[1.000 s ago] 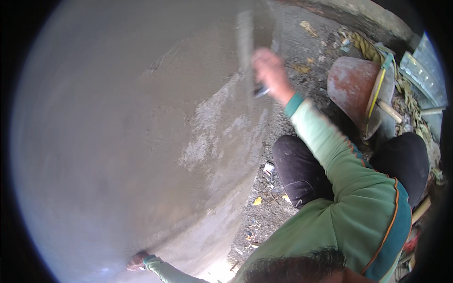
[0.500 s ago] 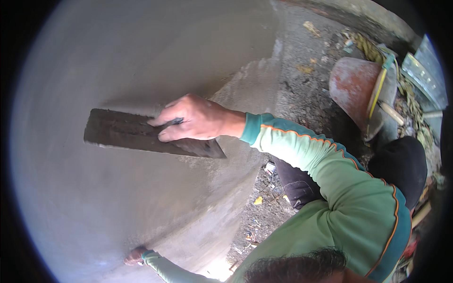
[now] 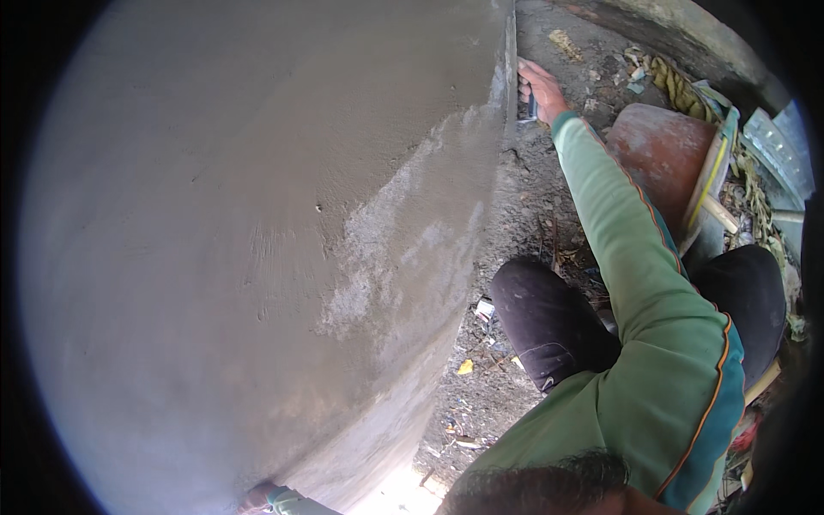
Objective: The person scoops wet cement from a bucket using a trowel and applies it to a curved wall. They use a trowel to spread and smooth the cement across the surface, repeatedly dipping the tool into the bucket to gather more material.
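Note:
My right hand (image 3: 541,88) is closed around the handle of a plastering trowel (image 3: 511,64). The trowel stands edge-on at the right border of the grey plastered wall (image 3: 197,215), so its blade shows only as a thin strip. Smooth damp plaster covers most of the wall, while a rough, paler patch (image 3: 365,249) runs through its middle. Low on the left, my left hand (image 3: 256,498) rests at the wall surface, partly cut off by the lower edge. Its fingers are too dark and small to make out.
Rubble-strewn ground (image 3: 524,189) runs along the wall's foot. To the right lies a reddish, plaster-stained bucket (image 3: 657,142) on its side, with a wooden stick (image 3: 719,213) by its mouth. Clear plastic sheets (image 3: 777,150) and dry leaves lie beyond. My bent knee (image 3: 549,318) is close to the wall.
My right hand has carried the trowel up and right from mid-wall to the wall's right border, turning the blade edge-on. My left hand has slid slightly lower.

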`<action>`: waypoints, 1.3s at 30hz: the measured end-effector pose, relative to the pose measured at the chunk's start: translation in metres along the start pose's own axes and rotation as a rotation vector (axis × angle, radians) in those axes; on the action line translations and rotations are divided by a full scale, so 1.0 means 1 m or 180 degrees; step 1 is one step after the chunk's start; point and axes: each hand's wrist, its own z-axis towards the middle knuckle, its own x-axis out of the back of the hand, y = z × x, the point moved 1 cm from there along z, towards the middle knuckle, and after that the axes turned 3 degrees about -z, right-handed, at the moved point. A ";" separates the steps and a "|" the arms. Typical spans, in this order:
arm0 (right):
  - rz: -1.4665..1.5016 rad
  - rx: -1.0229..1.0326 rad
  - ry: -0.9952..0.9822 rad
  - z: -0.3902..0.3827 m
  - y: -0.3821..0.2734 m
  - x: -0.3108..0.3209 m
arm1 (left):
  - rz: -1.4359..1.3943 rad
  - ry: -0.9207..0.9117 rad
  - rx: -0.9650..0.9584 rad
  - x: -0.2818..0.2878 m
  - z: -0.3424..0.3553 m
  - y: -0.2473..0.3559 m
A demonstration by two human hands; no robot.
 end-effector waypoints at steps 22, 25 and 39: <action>0.0759 0.0000 -0.0174 -0.039 -0.028 -0.040 | -0.0167 -0.0046 -0.0135 -0.030 0.014 -0.006; -0.0125 0.0581 -0.0559 -0.079 -0.062 -0.114 | -0.0085 -0.0005 -0.0135 -0.015 0.024 -0.016; -0.2915 0.3045 -0.1291 -0.051 -0.212 -0.132 | 0.0061 0.0118 0.0215 -0.015 0.017 -0.034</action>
